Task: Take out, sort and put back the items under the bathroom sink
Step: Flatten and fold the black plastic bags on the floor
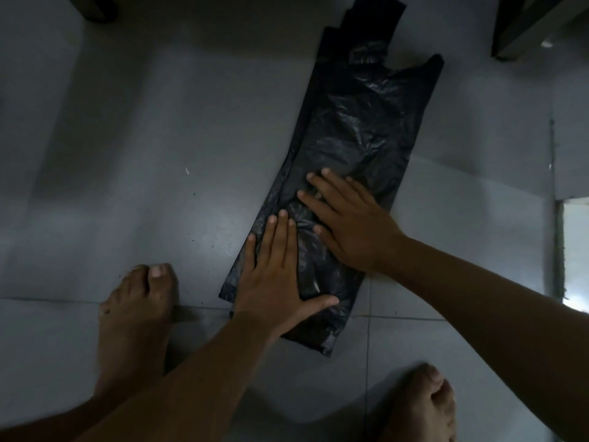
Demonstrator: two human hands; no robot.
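Observation:
A black plastic bag (360,122) lies flattened in a long strip on the grey tiled floor, running from the top middle down toward me. My left hand (274,275) presses flat on its near end, fingers straight and thumb spread to the right. My right hand (347,224) lies flat on the bag just beyond, fingers straight and pointing up-left. Neither hand grips anything.
My bare left foot (137,320) stands left of the bag and my right foot (424,403) at the bottom right. Dark furniture bases sit at the top left (95,8) and top right (529,27). A bright doorway strip (573,250) shows at the right edge.

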